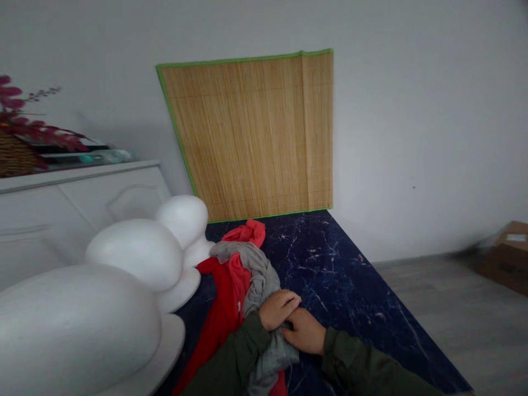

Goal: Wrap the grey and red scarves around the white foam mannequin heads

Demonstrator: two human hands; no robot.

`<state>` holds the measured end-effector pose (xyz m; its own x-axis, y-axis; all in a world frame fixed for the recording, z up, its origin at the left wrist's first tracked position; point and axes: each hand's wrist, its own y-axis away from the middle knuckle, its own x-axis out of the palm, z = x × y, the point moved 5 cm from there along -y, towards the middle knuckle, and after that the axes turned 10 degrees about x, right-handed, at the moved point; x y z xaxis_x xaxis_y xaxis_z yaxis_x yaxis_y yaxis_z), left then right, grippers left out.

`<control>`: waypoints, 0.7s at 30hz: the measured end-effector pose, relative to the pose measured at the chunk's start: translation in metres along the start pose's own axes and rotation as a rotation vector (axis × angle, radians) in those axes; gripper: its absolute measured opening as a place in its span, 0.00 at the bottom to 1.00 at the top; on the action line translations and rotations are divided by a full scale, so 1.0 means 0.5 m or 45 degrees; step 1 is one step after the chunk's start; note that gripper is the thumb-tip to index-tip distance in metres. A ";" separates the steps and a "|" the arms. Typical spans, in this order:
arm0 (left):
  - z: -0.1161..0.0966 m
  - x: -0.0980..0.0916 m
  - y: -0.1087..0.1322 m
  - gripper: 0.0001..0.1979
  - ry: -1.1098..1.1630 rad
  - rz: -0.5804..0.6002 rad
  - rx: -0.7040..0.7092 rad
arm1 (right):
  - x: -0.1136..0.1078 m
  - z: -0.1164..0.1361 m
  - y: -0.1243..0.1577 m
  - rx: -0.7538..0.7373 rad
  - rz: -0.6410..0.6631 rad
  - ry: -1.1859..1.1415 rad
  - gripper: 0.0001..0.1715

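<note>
Grey cloth (258, 280) lay over red cloth (225, 300) on my tabletop (342, 275); left hand (279, 309) fingers gripped it, right hand (306, 331) fingers pinched it.

Both hands meet on a grey garment (258, 280) lying over red cloth (225, 308) on a dark marbled table (342, 275): left hand (278, 309) gripping it, right hand (305, 331) touching. At nine o'clock stand three white foam heads (136, 253); at twelve, a bamboo mat (251, 137) leans on the wall.

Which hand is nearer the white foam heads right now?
Left. The left hand grips the grey garment on the side toward the foam heads; the right hand lies farther from them, touching the same garment.
</note>
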<state>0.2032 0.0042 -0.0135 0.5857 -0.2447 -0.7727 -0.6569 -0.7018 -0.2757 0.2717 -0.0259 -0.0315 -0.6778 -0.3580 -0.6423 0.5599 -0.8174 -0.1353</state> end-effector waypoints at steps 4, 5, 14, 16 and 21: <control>0.001 0.001 -0.001 0.20 0.006 0.020 -0.008 | 0.000 0.000 0.002 -0.009 0.019 0.015 0.26; 0.000 0.001 -0.001 0.20 0.006 0.021 -0.008 | -0.001 0.000 0.002 -0.016 0.025 0.007 0.26; -0.008 -0.006 0.000 0.19 -0.031 -0.006 0.003 | -0.002 0.001 0.000 -0.042 0.028 -0.032 0.24; -0.013 -0.010 -0.002 0.18 -0.050 -0.013 0.006 | -0.001 -0.001 0.000 -0.060 0.020 -0.045 0.23; -0.084 -0.044 0.005 0.15 -0.225 0.010 0.053 | -0.009 0.001 0.002 -0.095 -0.047 -0.153 0.23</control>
<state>0.2089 -0.0202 0.0267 0.4904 -0.1256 -0.8624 -0.6823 -0.6710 -0.2903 0.2748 -0.0254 -0.0285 -0.7480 -0.3834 -0.5418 0.5645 -0.7968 -0.2155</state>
